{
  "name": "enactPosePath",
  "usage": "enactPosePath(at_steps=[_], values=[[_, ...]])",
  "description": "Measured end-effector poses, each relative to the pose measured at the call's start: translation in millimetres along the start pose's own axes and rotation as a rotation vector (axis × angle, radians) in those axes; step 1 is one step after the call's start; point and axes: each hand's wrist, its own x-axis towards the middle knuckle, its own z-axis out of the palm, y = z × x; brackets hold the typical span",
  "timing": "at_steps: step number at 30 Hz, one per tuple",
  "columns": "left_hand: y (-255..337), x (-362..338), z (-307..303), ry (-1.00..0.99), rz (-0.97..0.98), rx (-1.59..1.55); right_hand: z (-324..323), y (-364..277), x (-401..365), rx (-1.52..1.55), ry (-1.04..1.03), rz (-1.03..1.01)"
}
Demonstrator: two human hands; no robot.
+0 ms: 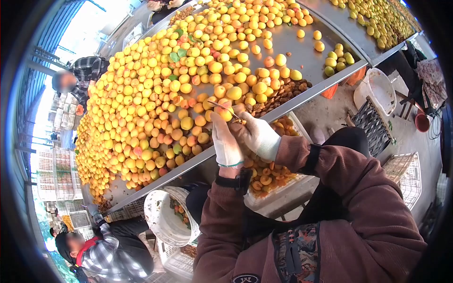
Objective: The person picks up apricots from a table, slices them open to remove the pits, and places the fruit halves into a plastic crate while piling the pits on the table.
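Note:
Both my hands wear white gloves and meet above the near edge of a metal table [302,96] heaped with yellow-orange apricots [141,89]. An apricot [225,114] is gripped in the fingertips of my left hand [226,144]. My right hand [260,137] is closed on a small knife [220,104], whose thin blade lies across that apricot; the handle is hidden in the glove. Beneath my hands stands a crate of halved apricots [266,179]. Brown apricot stones [278,98] are piled on the table just beyond my right hand.
A white bucket [158,207] with some fruit inside stands left of my knees. Another white bucket [380,89] and a plastic crate [403,177] are at the right. Co-workers [113,254] [87,73] sit along the table's left side. Greener fruit [339,60] lies near the table's right corner.

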Motion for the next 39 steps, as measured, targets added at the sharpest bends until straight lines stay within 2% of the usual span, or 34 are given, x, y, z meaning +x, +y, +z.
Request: enactPosePath(at_steps=[2,3,5,7,9,10,11,13,14,15,17,21,23,24,26,27,29,31,33,34,37,38,39], values=[[8,7,4,0.131,0.076,0.427,-5,-2,5,0.009,0.033,-0.041],[10,7,7,0.130,0.079,0.428,-7,-2,8,0.016,-0.007,-0.002],[14,6,13,0.088,0.430,0.606,-7,-3,8,0.025,-0.047,0.042],[19,5,14,0.116,0.347,0.610,-9,-11,6,-0.097,-0.050,-0.034],[25,2,10,0.030,0.019,0.022,-9,-12,3,-0.110,-0.065,-0.006],[21,5,-8,-0.146,0.176,0.375,-9,-6,5,-0.185,-0.104,-0.020],[17,3,-15,-0.146,0.169,0.376,-10,-2,8,-0.262,-0.145,-0.036],[30,-8,1,-0.049,0.255,0.841,-12,1,8,-0.292,-0.163,-0.014],[25,0,-2,-0.039,-0.085,-0.064,-12,4,9,-0.309,-0.181,-0.010],[18,3,-17,-0.038,-0.088,-0.062,-11,6,9,-0.324,-0.198,-0.007],[4,8,-47,-0.108,0.439,1.096,-14,9,10,-0.323,-0.205,-0.024],[3,8,-57,-0.081,0.375,1.170,-17,8,9,-0.274,-0.270,-0.049],[-1,12,-62,-0.168,0.365,0.927,-18,4,10,-0.236,-0.270,-0.047],[4,13,-58,-0.166,0.375,0.925,-20,1,12,-0.189,-0.279,-0.019],[13,14,-54,-0.139,0.619,1.291,-23,-8,15,-0.016,-0.280,0.052],[21,9,-39,-0.135,0.623,1.291,-24,-11,16,-0.017,-0.282,0.047],[35,-2,-2,0.003,0.244,0.551,-23,-16,16,0.022,-0.274,0.045],[38,-5,9,0.019,0.271,0.448,-15,-13,13,0.013,-0.236,0.017],[43,-14,21,0.023,0.017,0.163,-7,-12,9,-0.091,-0.060,-0.081],[29,-4,12,-0.086,0.135,0.119,-9,-10,10,-0.200,-0.114,-0.061],[26,-5,13,-0.020,0.009,-0.057,-10,-11,9,-0.038,-0.100,-0.104],[27,-4,15,-0.022,0.013,-0.059,-11,-12,12,-0.040,-0.100,-0.107],[28,-2,16,-0.014,0.104,0.146,-14,-14,16,0.002,-0.108,-0.105]])
